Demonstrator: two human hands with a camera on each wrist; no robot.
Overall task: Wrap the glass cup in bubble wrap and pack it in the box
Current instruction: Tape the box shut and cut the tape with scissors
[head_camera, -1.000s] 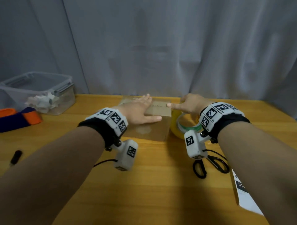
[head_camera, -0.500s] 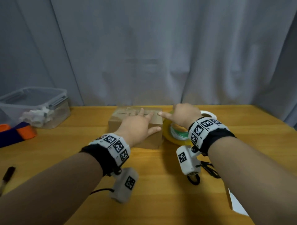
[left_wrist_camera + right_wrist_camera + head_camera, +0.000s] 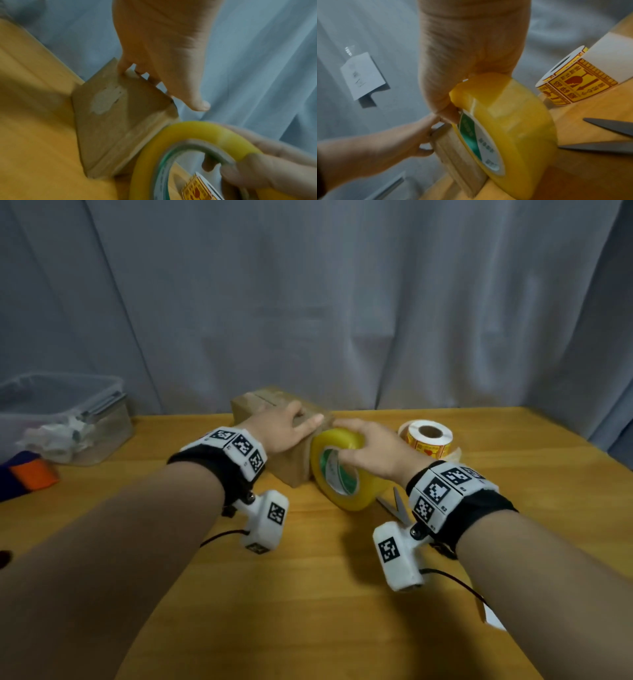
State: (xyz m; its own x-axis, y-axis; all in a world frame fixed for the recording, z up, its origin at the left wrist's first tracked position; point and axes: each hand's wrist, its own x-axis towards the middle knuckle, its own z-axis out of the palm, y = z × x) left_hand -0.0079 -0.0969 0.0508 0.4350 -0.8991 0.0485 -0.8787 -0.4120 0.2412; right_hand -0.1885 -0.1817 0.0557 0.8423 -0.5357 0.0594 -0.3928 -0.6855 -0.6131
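Observation:
The brown cardboard box (image 3: pixel 291 470) stands shut on the wooden table, turned corner-on to me. My left hand (image 3: pixel 286 428) lies flat on its top with fingers straight, pressing down; in the left wrist view the left hand (image 3: pixel 163 54) reaches over the top edge of the box (image 3: pixel 111 121). My right hand (image 3: pixel 371 451) grips a roll of yellow packing tape (image 3: pixel 346 474), held on edge against the box's right side. The right wrist view shows the tape roll (image 3: pixel 513 121) touching the box (image 3: pixel 458 155). No glass cup or bubble wrap shows.
A roll of yellow warning stickers (image 3: pixel 426 440) stands behind my right hand. Scissors (image 3: pixel 397 505) lie open beside the tape roll. A clear plastic tub (image 3: pixel 68 419) sits at the far left, with an orange and blue item (image 3: pixel 30 477) before it. White paper (image 3: pixel 493 619) lies near right.
My right hand left the box's edge and took hold of the tape roll, standing it against the box. The box turned corner-on under my left hand. The head view shifted.

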